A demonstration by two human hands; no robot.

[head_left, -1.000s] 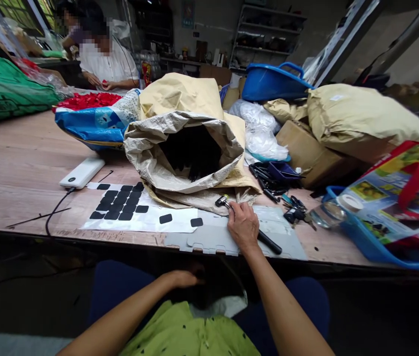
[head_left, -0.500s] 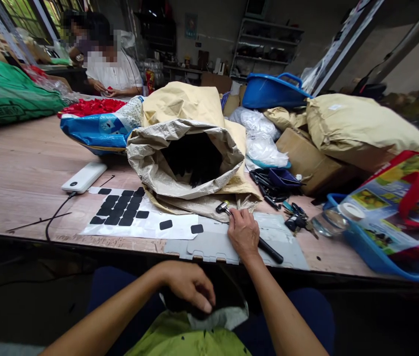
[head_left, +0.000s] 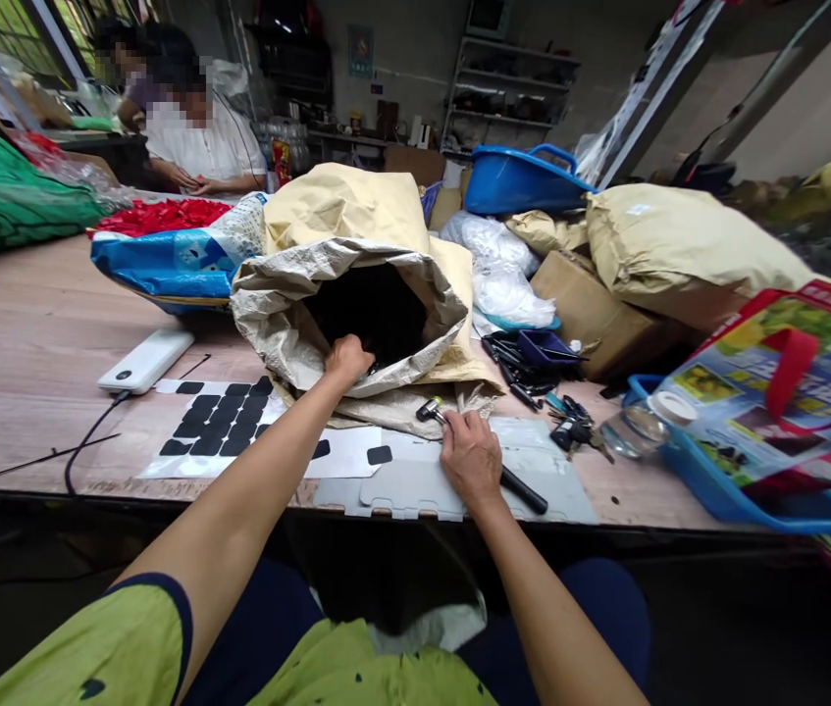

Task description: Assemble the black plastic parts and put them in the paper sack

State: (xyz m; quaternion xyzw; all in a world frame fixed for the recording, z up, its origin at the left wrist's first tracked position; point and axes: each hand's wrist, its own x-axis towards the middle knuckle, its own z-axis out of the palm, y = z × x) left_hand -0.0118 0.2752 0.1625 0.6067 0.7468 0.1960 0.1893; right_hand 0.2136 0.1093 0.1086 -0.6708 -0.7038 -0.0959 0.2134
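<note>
My left hand (head_left: 350,361) reaches into the mouth of a paper sack (head_left: 268,294) lying on its side, with black contents in its dark inside. Its fingertips are hidden in there, so what they touch does not show. My right hand (head_left: 472,456) is wrapped round a small hammer (head_left: 525,490), whose metal head with a yellowish face points up and left and whose black handle slants down to the right. Under the hammer lies a grey board (head_left: 407,490). Beside my left forearm, rows of black rounded squares (head_left: 220,422) rest on a white sheet (head_left: 341,459).
A white power bank (head_left: 146,361) with a cable lies left. Behind it stands a blue bag (head_left: 157,265) of red pieces. To the right are keys (head_left: 573,427), a bottle (head_left: 636,431) and a blue basket (head_left: 724,490). A person in white (head_left: 201,147) sits across the table.
My left hand has moved from my lap up and forward into the sack's mouth. My right hand stays on the hammer. The view has shifted slightly.
</note>
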